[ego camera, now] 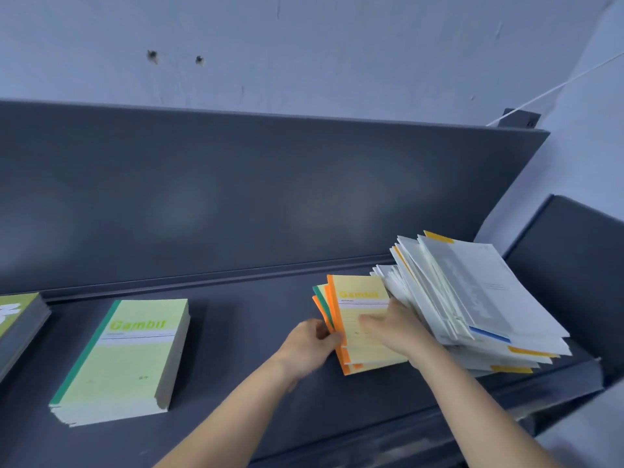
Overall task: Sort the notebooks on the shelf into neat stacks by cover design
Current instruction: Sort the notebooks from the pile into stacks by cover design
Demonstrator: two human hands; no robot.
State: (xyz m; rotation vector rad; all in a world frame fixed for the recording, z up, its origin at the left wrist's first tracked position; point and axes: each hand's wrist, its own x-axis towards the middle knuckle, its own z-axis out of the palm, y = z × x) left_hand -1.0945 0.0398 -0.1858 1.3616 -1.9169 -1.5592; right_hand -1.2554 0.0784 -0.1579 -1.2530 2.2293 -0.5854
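We look down on a dark grey shelf (256, 332) with a tall back panel; its left and front run out of frame. At the right a leaning heap of white-backed notebooks (472, 298) sprawls unevenly, covers hard to read. Left of centre lies a squared stack of green-spined notebooks (125, 352) marked "Gambit". At the far left another green stack (17, 319) is cut off by the edge. Between the heap and the green stack sits a small fanned pile of orange-spined notebooks (361, 319). Our left hand (310, 346) pinches that pile's spine edge; our right hand (395, 325) lies flat on its top cover, blurred, fingers spread.
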